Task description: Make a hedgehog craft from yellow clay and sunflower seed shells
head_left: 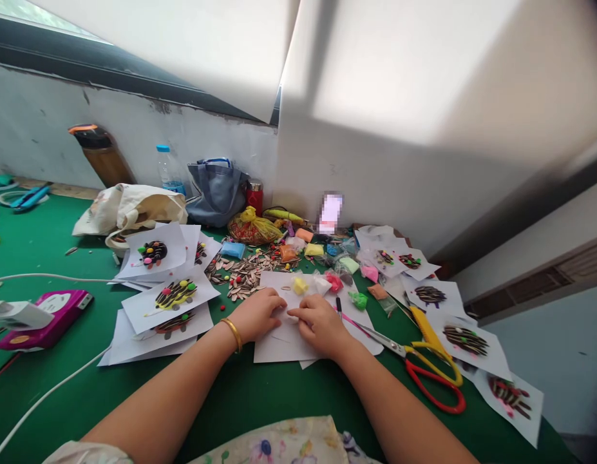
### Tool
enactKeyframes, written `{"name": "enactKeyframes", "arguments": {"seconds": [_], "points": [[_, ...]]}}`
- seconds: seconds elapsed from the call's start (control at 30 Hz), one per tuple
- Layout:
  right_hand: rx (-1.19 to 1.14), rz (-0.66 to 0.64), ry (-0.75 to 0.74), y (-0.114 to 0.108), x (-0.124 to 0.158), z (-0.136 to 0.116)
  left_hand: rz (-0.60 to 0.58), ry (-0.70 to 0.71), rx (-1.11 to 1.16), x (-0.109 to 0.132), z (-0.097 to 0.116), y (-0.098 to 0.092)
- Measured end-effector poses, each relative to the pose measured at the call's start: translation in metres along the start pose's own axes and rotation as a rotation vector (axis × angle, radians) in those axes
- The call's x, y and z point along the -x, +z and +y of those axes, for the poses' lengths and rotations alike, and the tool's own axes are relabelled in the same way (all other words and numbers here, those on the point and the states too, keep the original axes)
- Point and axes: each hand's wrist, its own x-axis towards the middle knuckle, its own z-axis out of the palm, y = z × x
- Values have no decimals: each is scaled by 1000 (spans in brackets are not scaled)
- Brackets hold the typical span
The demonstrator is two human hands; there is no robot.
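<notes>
Both hands rest on a stack of white paper (272, 351) in front of me. My left hand (259, 316), with a gold bangle at the wrist, has its fingers bent together over the sheet; whatever they hold, if anything, is hidden. My right hand (317, 322) lies just beside it, index finger stretched toward the left hand and the other fingers partly curled, with nothing visible in them. Just beyond the fingertips are small bags of yellow clay (299, 285) and red clay (333, 281). A sunflower seed lies on the paper's upper part.
Striped seed pictures lie on paper sheets at left (177, 293) and right (465, 338). Large scissors (433, 374) with red and yellow handles are by my right forearm. Loose sunflower seeds (245, 270) spread behind the paper. A purple device (47, 319) with cables sits left.
</notes>
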Motion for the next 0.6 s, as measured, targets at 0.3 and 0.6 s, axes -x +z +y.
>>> {"name": "enactKeyframes", "arguments": {"seconds": [0.3, 0.6], "points": [[10, -47, 10, -2, 0, 4, -23, 70, -41, 0, -2, 1], [103, -113, 6, -15, 21, 0, -16, 76, -37, 0, -3, 3]]}}
